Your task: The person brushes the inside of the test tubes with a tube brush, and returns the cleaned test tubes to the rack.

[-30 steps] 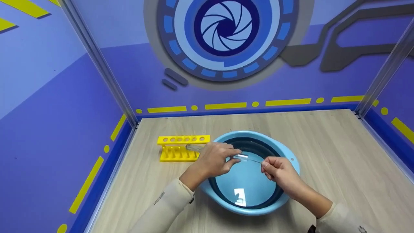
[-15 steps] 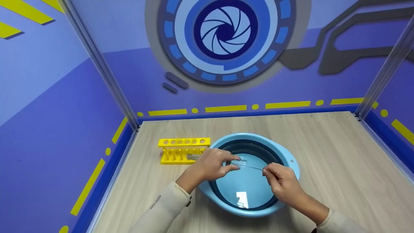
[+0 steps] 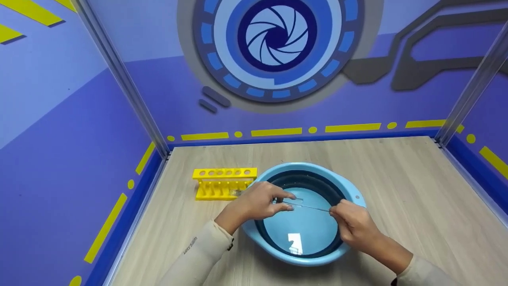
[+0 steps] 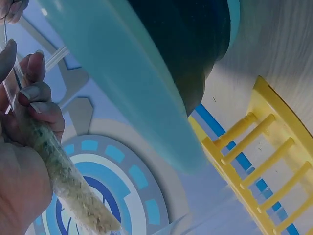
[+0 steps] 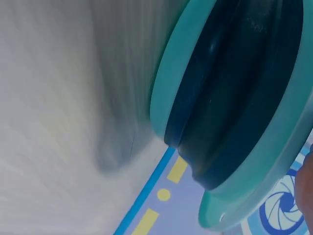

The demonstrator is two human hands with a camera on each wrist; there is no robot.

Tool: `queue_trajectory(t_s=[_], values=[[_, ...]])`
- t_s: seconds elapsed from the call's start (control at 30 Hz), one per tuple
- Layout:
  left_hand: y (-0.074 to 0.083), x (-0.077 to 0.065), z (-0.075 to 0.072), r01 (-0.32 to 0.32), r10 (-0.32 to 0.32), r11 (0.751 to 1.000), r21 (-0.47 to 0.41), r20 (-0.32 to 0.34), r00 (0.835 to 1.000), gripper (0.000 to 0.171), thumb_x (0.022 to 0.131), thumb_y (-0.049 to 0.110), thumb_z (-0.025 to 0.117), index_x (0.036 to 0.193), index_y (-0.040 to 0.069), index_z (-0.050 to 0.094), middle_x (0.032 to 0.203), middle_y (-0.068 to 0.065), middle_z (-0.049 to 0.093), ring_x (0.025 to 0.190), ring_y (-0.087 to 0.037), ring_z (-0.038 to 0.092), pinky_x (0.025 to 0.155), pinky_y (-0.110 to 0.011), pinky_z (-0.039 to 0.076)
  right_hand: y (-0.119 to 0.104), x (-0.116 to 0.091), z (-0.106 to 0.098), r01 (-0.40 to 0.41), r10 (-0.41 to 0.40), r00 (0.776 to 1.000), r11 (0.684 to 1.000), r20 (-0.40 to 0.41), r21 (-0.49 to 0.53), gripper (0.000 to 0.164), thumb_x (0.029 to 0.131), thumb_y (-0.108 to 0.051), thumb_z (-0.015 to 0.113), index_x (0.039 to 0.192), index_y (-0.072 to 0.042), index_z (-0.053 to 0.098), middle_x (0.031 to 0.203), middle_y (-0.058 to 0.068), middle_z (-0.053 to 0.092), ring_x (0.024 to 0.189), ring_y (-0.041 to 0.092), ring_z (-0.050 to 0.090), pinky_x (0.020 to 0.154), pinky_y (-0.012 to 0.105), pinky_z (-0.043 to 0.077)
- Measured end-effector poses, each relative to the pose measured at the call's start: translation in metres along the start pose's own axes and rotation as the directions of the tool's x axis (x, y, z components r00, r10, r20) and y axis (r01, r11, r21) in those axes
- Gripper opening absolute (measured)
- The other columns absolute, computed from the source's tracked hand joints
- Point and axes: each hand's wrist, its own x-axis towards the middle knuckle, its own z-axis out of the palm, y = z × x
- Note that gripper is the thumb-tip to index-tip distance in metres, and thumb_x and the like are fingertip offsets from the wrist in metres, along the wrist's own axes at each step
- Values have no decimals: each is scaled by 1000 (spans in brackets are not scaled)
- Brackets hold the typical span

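Observation:
Over the blue basin [image 3: 305,260], my left hand [image 3: 260,200] holds a clear glass test tube [image 3: 299,201] between thumb and fingers, its mouth pointing right. Inside it is a test tube brush [image 4: 68,181]; the pale bristles fill the tube's closed end in the left wrist view. The brush's thin wire handle runs out of the mouth to my right hand [image 3: 357,224], which pinches it near the basin's right side. Only a sliver of the right hand [image 5: 304,188] shows in the right wrist view.
A yellow test tube rack [image 3: 225,173] stands on the wooden table [image 3: 412,190], left of the basin and close to its rim. Water with a bright reflection [image 3: 295,243] lies in the basin. Printed panels [image 3: 119,119] enclose the table at the back and sides.
My right hand has moved right and slightly down, and more of the wire shows between the hands. The left hand with the tube has dropped a little.

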Motion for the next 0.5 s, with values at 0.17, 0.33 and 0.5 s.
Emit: queue_trajectory(t_s=[0.17, 0.33, 0.5], values=[[-4, -3, -1, 23, -23, 999, -28, 9, 1000, 40, 104, 47, 68, 136, 25, 75, 95, 6, 80, 57, -4, 44, 58, -16, 38, 5, -1, -6, 41, -41, 999, 999, -25, -25, 21, 108, -7, 57, 94, -5, 73, 78, 0, 64, 71, 10, 53, 64, 16, 46], [-7, -5, -2, 29, -29, 999, -37, 17, 999, 39, 104, 46, 68, 136, 25, 75, 107, 3, 83, 58, -3, 45, 59, -16, 39, 7, -2, -11, 74, -77, 996, 994, -39, -76, 34, 113, -17, 51, 91, -4, 73, 78, 1, 65, 70, 11, 53, 64, 20, 46], [-8, -7, -5, 60, -59, 997, -56, 15, 998, 37, 103, 42, 71, 135, 25, 76, 117, 3, 83, 59, -4, 47, 59, -17, 41, 10, -5, -22, 52, -54, 998, 990, -13, -129, 35, 114, -17, 48, 91, -6, 72, 76, -1, 64, 69, 8, 51, 61, 16, 46]])
